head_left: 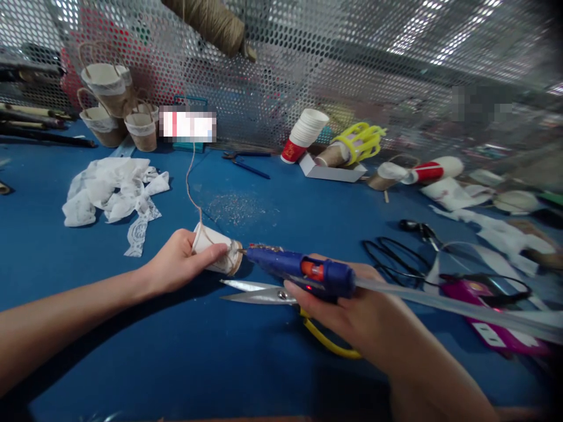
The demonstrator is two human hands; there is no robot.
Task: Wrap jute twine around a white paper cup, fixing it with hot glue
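Note:
My left hand (182,261) is closed round a white paper cup (214,237) tilted on its side, its base toward the right. Brown twine (188,179) runs from the cup up toward a spool (211,26) overhead, and some is wound near the base. In my right hand (347,305) is a blue hot glue gun (281,262), gripped with its nozzle at the twine-wrapped end of the cup. A long clear glue stick (422,296) sticks out of its back. Scissors (259,293) with yellow handles lie open beneath the gun, partly hidden by my right hand.
White lace ribbon (109,190) is heaped at left, before several twine-covered cups (143,129) with handles. Pliers (248,164), stacked paper cups (305,135) and a shallow white box (332,171) stand near the mesh panel. Black cable (396,258) and a purple power strip (488,319) lie right.

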